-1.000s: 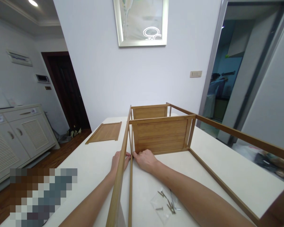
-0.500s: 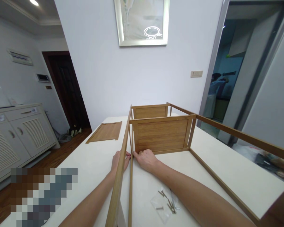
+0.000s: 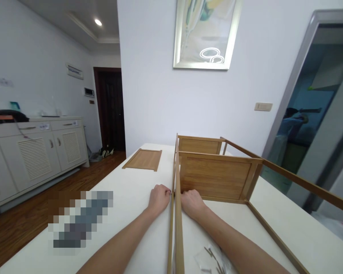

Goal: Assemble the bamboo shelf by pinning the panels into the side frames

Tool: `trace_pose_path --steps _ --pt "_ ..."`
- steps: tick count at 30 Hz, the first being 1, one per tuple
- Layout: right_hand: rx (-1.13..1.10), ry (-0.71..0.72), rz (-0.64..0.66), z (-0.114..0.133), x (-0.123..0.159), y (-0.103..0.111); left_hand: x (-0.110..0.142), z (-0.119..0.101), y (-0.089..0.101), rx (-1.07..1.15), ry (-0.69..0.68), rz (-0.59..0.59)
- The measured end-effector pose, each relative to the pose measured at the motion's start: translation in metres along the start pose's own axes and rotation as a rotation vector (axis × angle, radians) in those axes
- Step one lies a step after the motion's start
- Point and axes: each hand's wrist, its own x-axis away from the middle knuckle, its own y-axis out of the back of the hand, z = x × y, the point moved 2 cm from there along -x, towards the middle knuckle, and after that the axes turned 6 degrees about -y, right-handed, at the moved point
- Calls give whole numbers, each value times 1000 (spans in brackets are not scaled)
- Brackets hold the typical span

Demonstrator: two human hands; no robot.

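A pale wall (image 3: pixel 148 87) fills my remote feed, a silver-framed picture (image 3: pixel 205 34) hanging between 12 and 1 o'clock. A light switch (image 3: pixel 263 107) sits toward 3, just short of an open doorway (image 3: pixel 308 102) to a dim, bluish room. A ceiling light (image 3: pixel 98 22) glows at 11, above a dark door (image 3: pixel 111 106) at 10; a louvred white cabinet (image 3: pixel 68 131) lines 9, over brown wood flooring (image 3: pixel 57 190) at 8.

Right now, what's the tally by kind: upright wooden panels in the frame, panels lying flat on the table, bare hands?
Upright panels (near panel, far panel): 2
Flat panel: 1
Hands (left hand, right hand): 2
Total: 5
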Motion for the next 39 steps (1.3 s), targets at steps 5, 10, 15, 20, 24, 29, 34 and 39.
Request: trace_pose_path --steps 5,10,15,20,24,29,34,39 --pt "14 -4 6 0 -2 -2 0 -5 7 -67 8 53" --pt "12 -13 2 -2 -7 -14 1 -9 11 -76 -8 67" --pt "13 -11 2 -5 -10 -25 1 -9 12 -49 -15 78" --pt "33 -18 4 -6 -8 -22 1 -5 11 -41 11 74" --pt "38 -23 13 -3 -7 -16 2 -6 10 -49 -24 93" --pt "37 -31 20 -2 -6 -14 3 -7 10 -48 -36 99" --pt "47 -33 23 -2 -8 -16 2 -5 11 -39 -21 89" --pt "72 -48 26 -1 -9 -16 3 -6 12 -62 -8 73"
